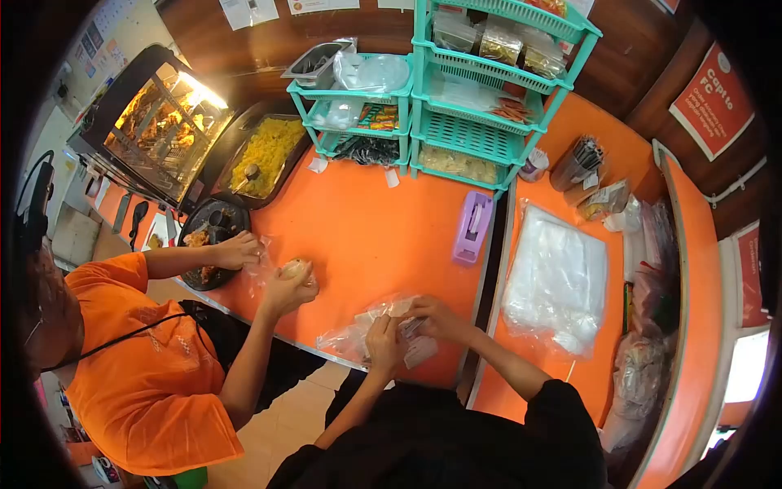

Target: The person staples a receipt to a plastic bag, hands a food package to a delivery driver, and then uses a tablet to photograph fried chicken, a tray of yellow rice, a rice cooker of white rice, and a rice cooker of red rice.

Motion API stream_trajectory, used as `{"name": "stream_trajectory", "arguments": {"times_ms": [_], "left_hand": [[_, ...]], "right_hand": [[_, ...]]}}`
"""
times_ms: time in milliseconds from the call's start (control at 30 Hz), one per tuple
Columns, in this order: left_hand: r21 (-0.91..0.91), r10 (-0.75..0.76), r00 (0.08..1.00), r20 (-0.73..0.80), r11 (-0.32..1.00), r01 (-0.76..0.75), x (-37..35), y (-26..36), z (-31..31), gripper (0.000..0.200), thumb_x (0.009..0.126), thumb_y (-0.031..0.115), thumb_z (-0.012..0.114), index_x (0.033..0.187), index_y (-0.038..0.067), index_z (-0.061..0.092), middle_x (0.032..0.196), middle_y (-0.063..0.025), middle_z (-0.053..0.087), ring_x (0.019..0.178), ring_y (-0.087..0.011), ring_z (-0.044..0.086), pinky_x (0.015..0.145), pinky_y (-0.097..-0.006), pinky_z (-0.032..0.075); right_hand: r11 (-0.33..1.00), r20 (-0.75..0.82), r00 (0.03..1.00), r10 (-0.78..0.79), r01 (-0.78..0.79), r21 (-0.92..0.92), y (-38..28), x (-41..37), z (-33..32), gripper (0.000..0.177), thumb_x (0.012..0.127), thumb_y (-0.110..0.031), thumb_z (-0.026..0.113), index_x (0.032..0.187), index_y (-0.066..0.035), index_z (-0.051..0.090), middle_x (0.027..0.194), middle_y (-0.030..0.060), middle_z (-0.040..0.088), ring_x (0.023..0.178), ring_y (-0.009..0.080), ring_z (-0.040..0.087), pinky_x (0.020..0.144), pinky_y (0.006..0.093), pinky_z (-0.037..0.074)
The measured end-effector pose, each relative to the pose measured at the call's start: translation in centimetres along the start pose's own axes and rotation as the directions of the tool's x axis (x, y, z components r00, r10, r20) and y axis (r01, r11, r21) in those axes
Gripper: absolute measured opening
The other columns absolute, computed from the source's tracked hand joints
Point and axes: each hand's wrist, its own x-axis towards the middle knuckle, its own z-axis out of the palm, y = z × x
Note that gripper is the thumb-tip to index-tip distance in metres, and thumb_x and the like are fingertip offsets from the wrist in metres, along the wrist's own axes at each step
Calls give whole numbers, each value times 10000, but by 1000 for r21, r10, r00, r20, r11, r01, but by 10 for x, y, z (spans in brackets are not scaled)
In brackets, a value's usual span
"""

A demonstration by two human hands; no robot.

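Observation:
My left hand (pixel 384 345) and my right hand (pixel 437 319) are close together at the front edge of the orange counter (pixel 366 220). The fingers of both are pinched on a crinkled clear plastic bag (pixel 346 339), which spreads out to either side of them. Pale, papery pieces show in or under the plastic, but I cannot make out what they are. My fingers hide the spot where they grip.
At left a co-worker in an orange shirt (pixel 155 359) handles a small wrapped bundle (pixel 296 271) beside a black plate (pixel 195 277). Behind are a yellow rice tray (pixel 265 155), a lit food cabinet (pixel 167 122) and green racks (pixel 468 110). Rightward are a purple tape dispenser (pixel 471 228) and stacked plastic bags (pixel 555 273).

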Motion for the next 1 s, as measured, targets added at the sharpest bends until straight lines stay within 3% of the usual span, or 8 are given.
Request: {"name": "stream_trajectory", "arguments": {"times_ms": [167, 267, 467, 700, 800, 900, 967, 1000], "left_hand": [[2, -25, 1000, -10, 1000, 25, 0, -1, -2, 167, 623, -33, 550, 778, 29, 565, 674, -114, 467, 644, -290, 506, 553, -387, 407], [-28, -123, 992, 30, 992, 123, -1, -1, -5, 164, 629, -38, 553, 780, 23, 564, 678, -121, 470, 661, -299, 514, 566, -388, 412], [-53, -107, 994, -13, 993, 106, 3, -2, -7, 185, 609, -73, 583, 775, 9, 572, 673, -133, 487, 632, -315, 522, 558, -381, 412], [-50, -192, 980, 59, 979, 195, 4, -4, -10, 184, 625, -61, 560, 798, -1, 572, 714, -151, 508, 674, -341, 532, 583, -403, 426], [-49, -231, 970, 80, 971, 236, 10, -7, -14, 168, 637, -39, 580, 803, -12, 579, 727, -177, 530, 673, -349, 541, 583, -407, 421], [-109, -316, 939, 138, 937, 332, 13, -17, -15, 167, 662, -4, 602, 828, -18, 587, 720, -196, 554, 642, -350, 547, 567, -404, 416], [-130, -383, 894, 231, 899, 419, 13, -19, -15, 168, 686, 38, 623, 843, -15, 593, 709, -199, 572, 604, -351, 547, 548, -398, 413], [-133, -380, 895, 235, 899, 417, 13, -19, -16, 168, 686, 38, 623, 843, -15, 593, 709, -199, 572, 604, -351, 547, 548, -398, 413]], "right_hand": [[915, 0, 999, -37, 34, -402, -7, 1, 10, 339, 613, -102, 676, 944, -98, 602, 866, 34, 510, 916, 219, 454, 817, 387, 286], [923, 1, 1000, -25, 24, -384, 1, 3, 14, 334, 616, -109, 682, 939, -101, 601, 891, 28, 514, 931, 211, 447, 807, 387, 271], [956, -52, 988, -146, 128, -263, 0, 0, -6, 248, 627, -120, 689, 855, -87, 596, 880, 20, 521, 924, 184, 447, 782, 393, 237], [940, -18, 993, -113, 101, -327, 12, 4, 5, 298, 638, -210, 711, 887, -85, 606, 885, 18, 525, 917, 181, 443, 788, 387, 225], [973, -46, 997, -64, 52, -225, 14, -1, -1, 284, 664, -202, 706, 907, -85, 615, 882, 23, 524, 935, 181, 440, 802, 385, 213], [986, -160, 983, 89, -110, -127, 15, -19, -13, 260, 690, -142, 692, 934, -90, 621, 874, 38, 523, 949, 168, 470, 842, 371, 264], [875, -302, 890, 340, -182, 448, 7, -35, -21, 325, 709, -88, 685, 1011, -15, 590, 939, 49, 527, 958, 154, 492, 851, 266, 373], [876, -307, 888, 343, -184, 446, 1, -44, -22, 325, 709, -88, 685, 1011, -15, 590, 939, 49, 527, 958, 154, 492, 851, 266, 373]]}}
